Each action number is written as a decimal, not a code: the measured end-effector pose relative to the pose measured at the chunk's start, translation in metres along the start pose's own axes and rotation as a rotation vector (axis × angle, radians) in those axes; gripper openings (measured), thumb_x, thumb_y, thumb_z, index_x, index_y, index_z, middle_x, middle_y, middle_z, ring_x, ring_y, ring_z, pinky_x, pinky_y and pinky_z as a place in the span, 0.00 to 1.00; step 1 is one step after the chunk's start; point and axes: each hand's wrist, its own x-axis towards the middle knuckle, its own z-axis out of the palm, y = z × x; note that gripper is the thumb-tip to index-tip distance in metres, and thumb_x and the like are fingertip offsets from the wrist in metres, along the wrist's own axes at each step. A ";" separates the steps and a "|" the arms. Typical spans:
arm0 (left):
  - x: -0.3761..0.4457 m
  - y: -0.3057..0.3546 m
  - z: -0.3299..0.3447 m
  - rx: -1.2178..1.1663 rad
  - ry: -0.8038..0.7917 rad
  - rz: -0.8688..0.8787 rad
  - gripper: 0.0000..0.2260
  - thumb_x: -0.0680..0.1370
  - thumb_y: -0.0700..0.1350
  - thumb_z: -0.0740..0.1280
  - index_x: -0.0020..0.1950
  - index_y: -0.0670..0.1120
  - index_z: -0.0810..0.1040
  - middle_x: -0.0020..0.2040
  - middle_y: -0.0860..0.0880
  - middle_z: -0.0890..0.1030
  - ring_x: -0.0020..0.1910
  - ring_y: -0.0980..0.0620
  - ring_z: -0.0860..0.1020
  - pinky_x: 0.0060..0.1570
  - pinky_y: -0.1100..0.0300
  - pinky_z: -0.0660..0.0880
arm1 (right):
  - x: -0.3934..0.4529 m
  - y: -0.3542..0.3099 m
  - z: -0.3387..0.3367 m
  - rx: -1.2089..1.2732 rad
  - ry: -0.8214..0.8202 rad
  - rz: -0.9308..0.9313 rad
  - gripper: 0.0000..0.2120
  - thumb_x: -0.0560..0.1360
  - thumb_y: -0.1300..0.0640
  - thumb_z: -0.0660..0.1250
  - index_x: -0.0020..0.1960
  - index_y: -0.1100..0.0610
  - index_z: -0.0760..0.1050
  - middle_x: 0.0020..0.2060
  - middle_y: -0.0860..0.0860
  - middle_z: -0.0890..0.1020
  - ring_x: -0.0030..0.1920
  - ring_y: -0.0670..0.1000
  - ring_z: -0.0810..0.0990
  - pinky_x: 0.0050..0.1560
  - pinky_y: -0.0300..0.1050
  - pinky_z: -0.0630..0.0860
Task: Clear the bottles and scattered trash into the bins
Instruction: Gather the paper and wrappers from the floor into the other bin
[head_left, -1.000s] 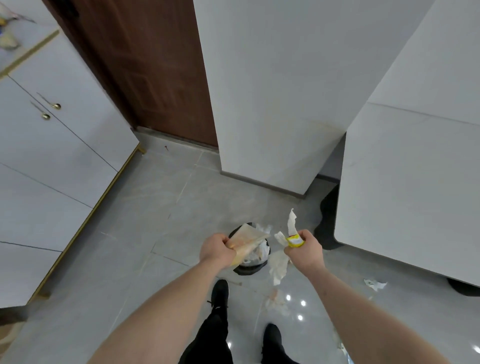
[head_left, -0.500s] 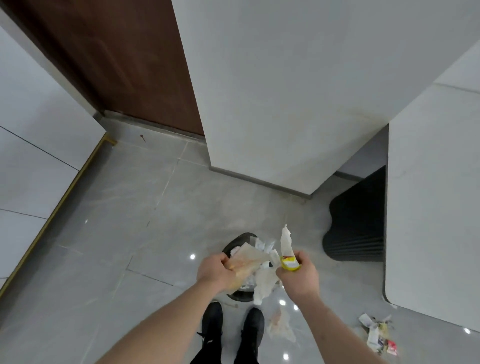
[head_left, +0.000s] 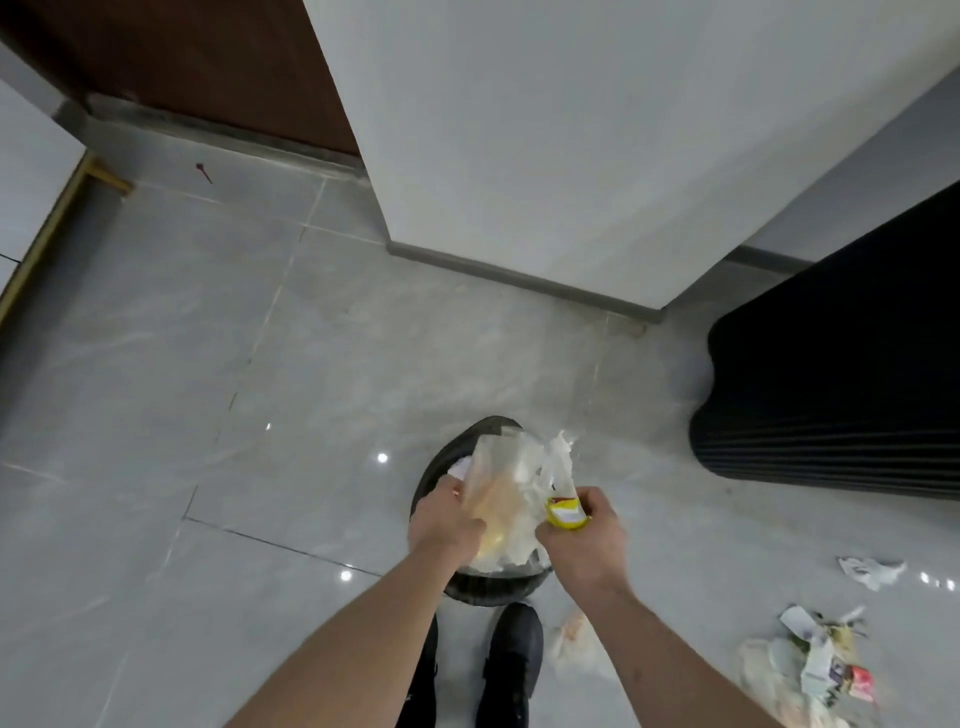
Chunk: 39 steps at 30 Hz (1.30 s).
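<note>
Change: both hands have come in over the bin, which now sits closer below than a moment ago.
Left hand (head_left: 447, 522): closed around a crumpled clear wrapper (head_left: 501, 493), held above the bin (head_left: 441, 467).
Right hand (head_left: 584, 540): pinching a yellow packet (head_left: 566, 513) with white paper, over the bin's right rim.
Bin: small, black, round, on the floor just ahead of the black shoes (head_left: 511, 660).
Floor (head_left: 208, 415): glossy grey tile; scattered trash (head_left: 815, 660) lies at the lower right edge.
Room: white wall corner (head_left: 571, 156), brown door (head_left: 208, 57), black ribbed object (head_left: 841, 384) at right.
</note>
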 end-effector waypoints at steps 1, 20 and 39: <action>0.006 -0.005 0.005 0.046 -0.004 0.031 0.21 0.74 0.45 0.71 0.65 0.52 0.71 0.55 0.54 0.79 0.49 0.52 0.78 0.44 0.59 0.73 | 0.005 0.004 0.006 -0.005 -0.006 -0.001 0.15 0.64 0.66 0.71 0.44 0.50 0.75 0.36 0.48 0.81 0.34 0.50 0.78 0.32 0.44 0.72; 0.031 -0.056 -0.035 0.336 0.044 0.344 0.14 0.77 0.49 0.66 0.63 0.52 0.79 0.61 0.53 0.75 0.58 0.50 0.78 0.56 0.54 0.77 | 0.029 0.066 0.080 -0.611 -0.329 -0.153 0.53 0.59 0.44 0.79 0.75 0.45 0.53 0.71 0.46 0.56 0.69 0.54 0.61 0.67 0.50 0.69; -0.013 -0.071 -0.014 0.272 0.018 0.318 0.20 0.74 0.44 0.67 0.66 0.53 0.74 0.64 0.56 0.73 0.57 0.54 0.76 0.55 0.57 0.76 | -0.005 0.100 0.037 -0.583 -0.152 -0.214 0.41 0.69 0.49 0.72 0.77 0.40 0.57 0.72 0.41 0.58 0.68 0.48 0.67 0.55 0.43 0.78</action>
